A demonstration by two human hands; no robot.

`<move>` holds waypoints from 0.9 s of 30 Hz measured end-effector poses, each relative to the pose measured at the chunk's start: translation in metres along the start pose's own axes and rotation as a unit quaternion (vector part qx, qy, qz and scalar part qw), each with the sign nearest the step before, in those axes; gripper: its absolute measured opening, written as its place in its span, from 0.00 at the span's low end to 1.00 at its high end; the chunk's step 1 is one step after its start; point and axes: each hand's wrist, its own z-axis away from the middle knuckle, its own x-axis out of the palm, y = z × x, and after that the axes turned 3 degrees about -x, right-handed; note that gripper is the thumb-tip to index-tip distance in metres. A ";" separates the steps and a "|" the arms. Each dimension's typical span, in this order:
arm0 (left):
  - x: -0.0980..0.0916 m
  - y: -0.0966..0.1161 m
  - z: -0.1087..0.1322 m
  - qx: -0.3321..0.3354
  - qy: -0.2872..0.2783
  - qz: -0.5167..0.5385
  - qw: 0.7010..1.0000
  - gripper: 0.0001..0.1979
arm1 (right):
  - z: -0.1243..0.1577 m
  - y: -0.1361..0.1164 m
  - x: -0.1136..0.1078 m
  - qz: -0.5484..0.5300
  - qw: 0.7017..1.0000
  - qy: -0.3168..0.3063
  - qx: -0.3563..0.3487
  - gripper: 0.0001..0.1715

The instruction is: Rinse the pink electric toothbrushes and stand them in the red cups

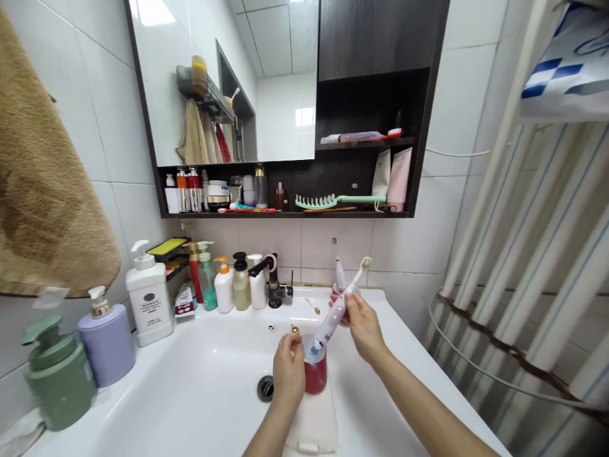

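My right hand (pixel 364 324) is closed around a white and pink electric toothbrush (pixel 335 314), held slanted with its brush head up and to the right. The lower end of the toothbrush sits in a red cup (pixel 318 373). My left hand (pixel 288 371) is wrapped around that cup over the white sink basin (pixel 209 374), close to the drain (pixel 265 388). Under the cup, a white cloth (pixel 311 422) lies over the front rim of the basin.
A black tap (pixel 271 282) and several pump bottles (pixel 223 285) line the back of the sink. A purple dispenser (pixel 107 339) and a green one (pixel 57 374) stand at the left. Above hangs a dark mirror cabinet (pixel 285 108); a brown towel (pixel 42 178) is at left, a striped curtain (pixel 537 266) at right.
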 end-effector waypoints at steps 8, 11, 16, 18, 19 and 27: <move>0.007 -0.018 0.010 0.093 -0.054 -0.227 0.968 0.15 | -0.008 0.058 0.032 0.101 0.992 -0.079 -0.011 0.17; 0.008 -0.020 0.007 0.093 -0.070 -0.286 0.951 0.15 | -0.008 0.065 0.033 0.122 0.989 -0.087 -0.004 0.17; 0.011 -0.016 0.011 0.103 -0.090 -0.281 0.950 0.17 | 0.003 0.063 0.016 0.158 0.986 -0.057 0.000 0.18; 0.014 -0.012 0.014 0.113 -0.103 -0.264 0.952 0.17 | 0.017 0.060 0.003 0.163 0.986 -0.038 0.010 0.23; 0.016 -0.009 0.016 0.119 -0.109 -0.253 0.954 0.18 | 0.025 0.057 -0.004 0.163 0.986 -0.030 0.016 0.24; 0.056 0.053 0.015 0.206 -0.137 -0.260 0.934 0.17 | 0.052 0.026 -0.071 0.119 0.992 0.035 0.018 0.24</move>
